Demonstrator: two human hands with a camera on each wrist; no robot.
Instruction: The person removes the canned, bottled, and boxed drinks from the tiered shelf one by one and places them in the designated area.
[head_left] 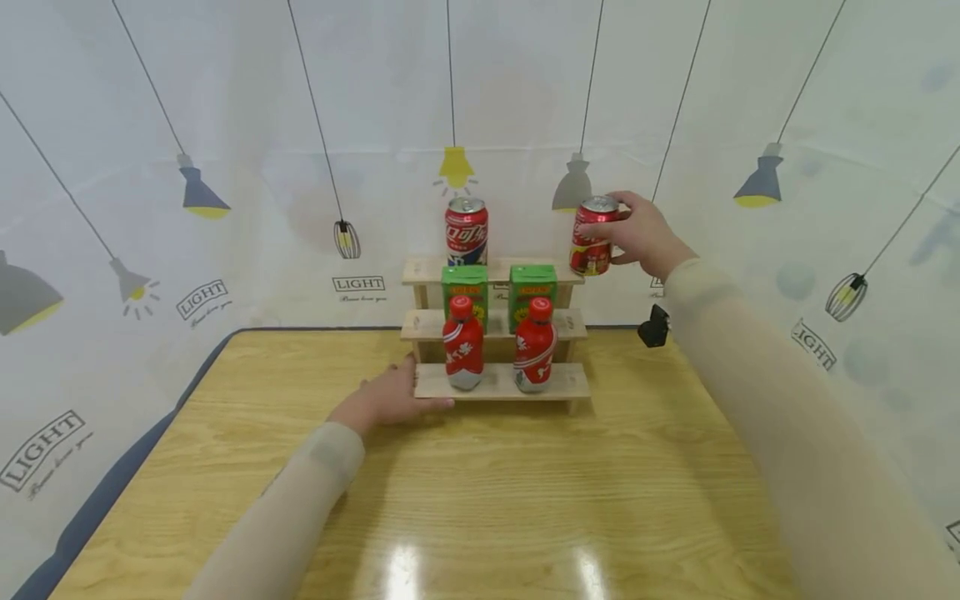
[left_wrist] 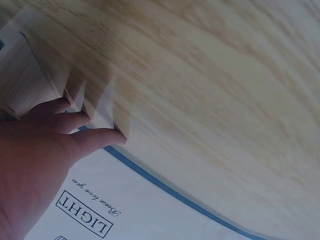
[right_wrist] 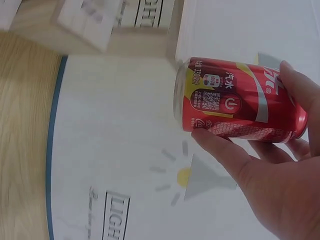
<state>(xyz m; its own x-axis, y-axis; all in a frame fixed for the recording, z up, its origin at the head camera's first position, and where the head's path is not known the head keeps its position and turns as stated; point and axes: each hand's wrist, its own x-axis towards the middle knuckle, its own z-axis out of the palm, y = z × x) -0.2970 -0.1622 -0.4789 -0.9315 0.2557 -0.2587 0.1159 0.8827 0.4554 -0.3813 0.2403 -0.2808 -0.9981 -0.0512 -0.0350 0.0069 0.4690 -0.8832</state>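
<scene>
In the head view my right hand [head_left: 641,233] holds a red cola can [head_left: 591,250] upright at the right end of the top tier of a small wooden step shelf [head_left: 495,382]. The right wrist view shows the fingers and thumb around that can [right_wrist: 235,100]; whether its base touches the tier is unclear. My left hand [head_left: 390,396] rests against the left end of the lowest tier, its thumb along the front edge. Straight, spread fingers of the left hand [left_wrist: 37,155] appear in the left wrist view, beside the wood.
Another cola can [head_left: 467,229] stands on the top tier's left. Two green drink cartons [head_left: 465,283] occupy the middle tier, and two red bottles [head_left: 463,350] the lowest. A small black object [head_left: 654,327] is near the table's back edge. Behind rises a lamp-patterned backdrop [head_left: 300,167].
</scene>
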